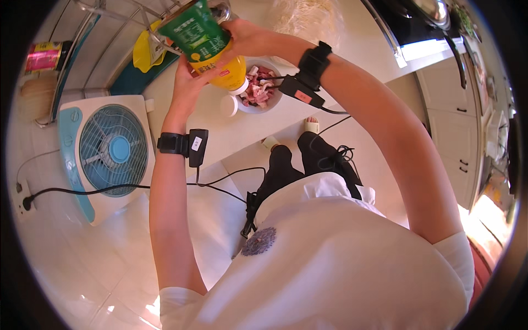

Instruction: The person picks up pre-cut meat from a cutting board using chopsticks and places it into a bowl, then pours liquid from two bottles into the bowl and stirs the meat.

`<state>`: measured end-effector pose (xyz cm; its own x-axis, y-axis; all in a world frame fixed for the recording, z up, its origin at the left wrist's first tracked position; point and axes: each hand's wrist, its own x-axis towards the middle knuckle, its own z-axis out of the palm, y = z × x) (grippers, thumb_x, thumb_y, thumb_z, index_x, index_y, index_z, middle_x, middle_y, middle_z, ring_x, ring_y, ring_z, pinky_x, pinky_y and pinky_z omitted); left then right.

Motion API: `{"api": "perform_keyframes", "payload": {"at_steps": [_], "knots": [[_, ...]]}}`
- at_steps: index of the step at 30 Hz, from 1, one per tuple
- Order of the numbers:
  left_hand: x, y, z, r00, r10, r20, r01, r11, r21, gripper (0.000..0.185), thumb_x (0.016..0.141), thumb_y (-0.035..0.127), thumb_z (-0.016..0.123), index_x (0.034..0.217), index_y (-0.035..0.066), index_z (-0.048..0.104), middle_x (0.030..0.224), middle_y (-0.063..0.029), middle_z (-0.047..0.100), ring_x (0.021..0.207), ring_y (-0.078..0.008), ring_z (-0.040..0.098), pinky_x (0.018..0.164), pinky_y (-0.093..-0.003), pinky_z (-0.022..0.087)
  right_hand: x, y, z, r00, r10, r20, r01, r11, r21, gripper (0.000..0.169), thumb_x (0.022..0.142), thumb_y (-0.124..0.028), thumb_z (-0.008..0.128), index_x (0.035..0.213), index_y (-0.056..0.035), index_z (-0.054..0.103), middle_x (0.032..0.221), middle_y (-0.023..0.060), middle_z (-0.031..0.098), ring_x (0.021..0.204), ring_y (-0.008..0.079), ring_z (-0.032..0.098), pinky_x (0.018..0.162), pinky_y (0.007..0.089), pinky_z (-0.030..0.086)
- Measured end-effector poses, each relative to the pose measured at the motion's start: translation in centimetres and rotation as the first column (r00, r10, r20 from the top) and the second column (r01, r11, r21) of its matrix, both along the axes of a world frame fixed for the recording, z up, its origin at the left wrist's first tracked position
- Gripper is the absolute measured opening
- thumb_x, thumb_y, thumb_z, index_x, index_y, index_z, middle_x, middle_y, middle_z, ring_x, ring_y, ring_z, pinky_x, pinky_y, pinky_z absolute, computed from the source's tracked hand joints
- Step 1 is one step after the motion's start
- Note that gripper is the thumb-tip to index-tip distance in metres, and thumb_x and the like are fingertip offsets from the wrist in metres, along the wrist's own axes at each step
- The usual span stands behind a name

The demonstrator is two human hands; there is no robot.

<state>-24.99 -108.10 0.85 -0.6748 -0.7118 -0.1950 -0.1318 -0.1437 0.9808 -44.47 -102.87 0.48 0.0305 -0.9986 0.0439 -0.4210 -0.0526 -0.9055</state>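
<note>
Both my hands hold a yellow and green seasoning bottle [225, 70], tilted with its white-capped or white-rimmed end low over the near left edge of a bowl. My left hand [192, 78] grips it from the left, and my right hand [243, 39] wraps it from the right. In the white bowl [277, 99] lie pieces of raw meat [260, 88]; two dark thin sticks, perhaps chopsticks, reach over its right side. A round white lid or small tub [229, 106] is on the counter beside the bowl. Whether anything flows from the bottle cannot be seen.
A box fan [113, 150] stands at the left. Behind my left hand are a metal wire rack [144, 14] and a yellow plastic item [146, 51]. A clear bag of noodle-like strands [305, 20] lies on the white counter [354, 45]. A cooktop with a pan [431, 12] is at upper right.
</note>
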Motion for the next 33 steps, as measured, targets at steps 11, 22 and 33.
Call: {"api": "perform_keyframes", "payload": {"at_steps": [11,22,33], "knots": [[1.1,-0.7,-1.6,0.999,0.033,0.002,-0.033,0.998,0.055,0.061,0.077,0.005,0.07,0.126,0.009,0.035,0.117,-0.0091,0.052,0.103,-0.0204,0.058,0.079,-0.0339,0.054,-0.2,-2.2,0.8,0.992,0.096,-0.084,-0.082,0.985,0.153,0.057,0.056,-0.03,0.081,0.096,0.0044,0.06,0.09,0.0175,0.065,0.088,0.0283,0.063,0.074,0.034,0.049],[1.3,-0.7,-1.1,0.999,0.023,0.044,-0.026,0.998,0.055,0.057,0.08,0.007,0.069,0.126,0.009,0.036,0.12,-0.0079,0.05,0.109,-0.02,0.054,0.085,-0.0354,0.051,-0.3,-1.9,1.0,0.991,0.094,-0.095,-0.085,0.991,0.099,0.058,0.054,-0.041,0.079,0.084,0.0066,0.065,0.083,0.0188,0.066,0.081,0.0298,0.065,0.069,0.0343,0.05],[0.7,-0.2,-1.1,0.997,0.007,0.071,-0.009,0.999,0.031,0.055,0.081,0.007,0.068,0.126,0.01,0.036,0.119,-0.0073,0.05,0.109,-0.0197,0.056,0.085,-0.0345,0.051,-0.5,-0.9,1.1,0.995,0.04,-0.09,-0.032,0.995,0.09,0.059,0.054,-0.038,0.08,0.09,0.0057,0.063,0.087,0.019,0.066,0.085,0.0312,0.064,0.071,0.0368,0.05]]}}
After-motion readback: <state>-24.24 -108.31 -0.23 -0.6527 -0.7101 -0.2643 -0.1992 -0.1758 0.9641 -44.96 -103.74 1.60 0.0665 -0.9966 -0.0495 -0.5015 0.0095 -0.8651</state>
